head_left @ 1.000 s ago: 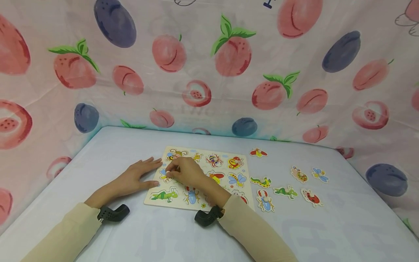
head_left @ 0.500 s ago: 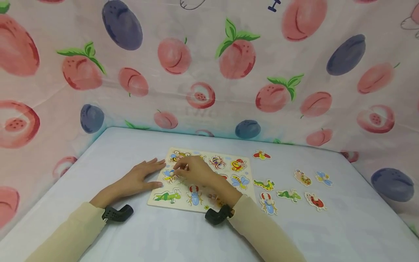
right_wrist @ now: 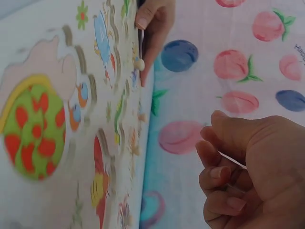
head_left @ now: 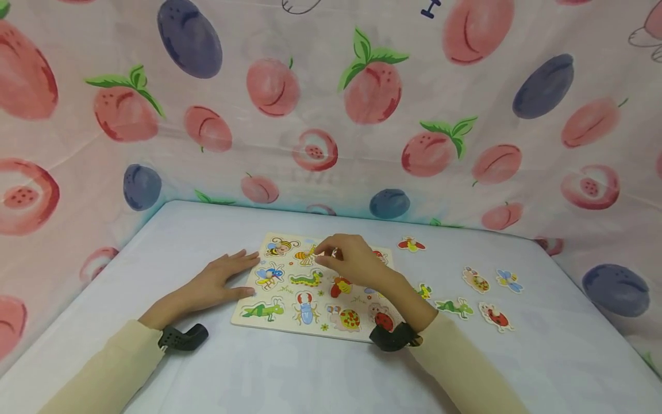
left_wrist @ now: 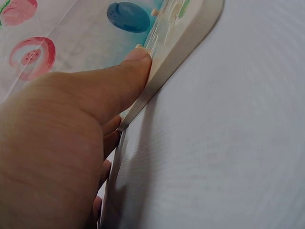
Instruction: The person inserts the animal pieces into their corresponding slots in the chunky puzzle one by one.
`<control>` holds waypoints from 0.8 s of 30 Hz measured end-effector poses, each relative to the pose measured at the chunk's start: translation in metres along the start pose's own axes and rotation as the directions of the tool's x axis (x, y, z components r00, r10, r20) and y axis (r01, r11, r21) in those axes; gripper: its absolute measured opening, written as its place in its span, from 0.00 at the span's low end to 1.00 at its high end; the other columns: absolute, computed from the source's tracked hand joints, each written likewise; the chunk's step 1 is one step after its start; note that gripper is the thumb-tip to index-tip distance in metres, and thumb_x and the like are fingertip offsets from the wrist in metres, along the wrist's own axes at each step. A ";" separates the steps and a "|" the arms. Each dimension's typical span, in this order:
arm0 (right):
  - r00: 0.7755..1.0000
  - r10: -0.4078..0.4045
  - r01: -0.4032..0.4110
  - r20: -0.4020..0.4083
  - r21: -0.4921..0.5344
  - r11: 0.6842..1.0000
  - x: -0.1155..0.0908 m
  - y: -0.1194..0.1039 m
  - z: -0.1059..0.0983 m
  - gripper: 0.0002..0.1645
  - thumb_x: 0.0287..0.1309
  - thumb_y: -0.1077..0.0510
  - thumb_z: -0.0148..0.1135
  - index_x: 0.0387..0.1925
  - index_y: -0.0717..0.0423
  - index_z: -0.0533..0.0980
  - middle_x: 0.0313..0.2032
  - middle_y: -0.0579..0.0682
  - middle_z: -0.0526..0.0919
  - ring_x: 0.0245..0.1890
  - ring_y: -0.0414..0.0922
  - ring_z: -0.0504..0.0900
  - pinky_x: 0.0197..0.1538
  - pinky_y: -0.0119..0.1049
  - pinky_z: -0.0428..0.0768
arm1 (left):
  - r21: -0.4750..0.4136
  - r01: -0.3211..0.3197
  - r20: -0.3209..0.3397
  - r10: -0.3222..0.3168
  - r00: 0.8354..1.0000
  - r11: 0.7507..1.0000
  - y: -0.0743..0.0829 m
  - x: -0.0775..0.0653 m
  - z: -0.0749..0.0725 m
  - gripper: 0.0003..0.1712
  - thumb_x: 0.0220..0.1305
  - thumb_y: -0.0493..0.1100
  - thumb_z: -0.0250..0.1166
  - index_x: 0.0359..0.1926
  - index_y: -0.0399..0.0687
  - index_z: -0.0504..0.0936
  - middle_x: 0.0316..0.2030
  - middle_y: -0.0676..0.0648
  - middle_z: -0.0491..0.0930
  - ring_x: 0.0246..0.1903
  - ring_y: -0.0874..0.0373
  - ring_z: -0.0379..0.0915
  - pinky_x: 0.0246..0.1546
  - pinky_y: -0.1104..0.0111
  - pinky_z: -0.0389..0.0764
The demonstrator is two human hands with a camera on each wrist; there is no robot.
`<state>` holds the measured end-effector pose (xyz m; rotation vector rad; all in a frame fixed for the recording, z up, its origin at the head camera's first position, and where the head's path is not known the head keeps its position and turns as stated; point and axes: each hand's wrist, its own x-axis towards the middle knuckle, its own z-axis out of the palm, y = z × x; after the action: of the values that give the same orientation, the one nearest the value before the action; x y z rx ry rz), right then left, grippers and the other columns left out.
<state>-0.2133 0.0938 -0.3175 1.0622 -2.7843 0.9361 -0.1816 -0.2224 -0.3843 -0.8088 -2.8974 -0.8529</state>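
A wooden insect puzzle board (head_left: 281,288) lies flat with printed bugs in shallow recesses. At its left side my left hand (head_left: 214,283) rests with fingers spread; in the left wrist view its thumb (left_wrist: 121,78) touches the board's edge. Over the upper middle of the board hovers my right hand (head_left: 357,261), its fingers loosely bent; the right wrist view shows nothing between thumb and fingertips (right_wrist: 219,172). A blue-winged mosquito piece (head_left: 270,276) sits in the board's left recess, its small knob (right_wrist: 138,64) standing up in the right wrist view.
Several loose knobbed pieces lie right of the board: a red-winged bug (head_left: 411,244), a snail (head_left: 476,280), a dragonfly (head_left: 510,280), a grasshopper (head_left: 455,307) and a ladybug (head_left: 496,316). A caterpillar piece (head_left: 424,291) is partly behind the right forearm. A fruit-print cloth (head_left: 320,75) hangs behind the table.
My right hand has let go of the mosquito piece and moved right, uncovering the caterpillar picture on the board. The left hand stays at the board's edge.
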 end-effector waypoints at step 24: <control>0.982 0.167 -0.174 -0.089 -0.071 0.982 -0.089 0.076 -0.058 0.12 0.60 0.54 0.65 0.43 0.53 0.83 0.30 0.41 0.78 0.26 0.42 0.73 0.25 0.32 0.72 | -0.008 -0.009 0.009 0.009 1.000 1.000 -0.002 0.001 0.000 0.43 0.59 0.58 0.65 0.69 0.40 0.64 0.69 0.44 0.61 0.70 0.41 0.47 0.67 0.43 0.43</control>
<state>-0.2027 0.2234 -0.3298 0.7661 -2.8518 0.8557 -0.1837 -0.2237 -0.3852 -0.8281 -2.8971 -0.8631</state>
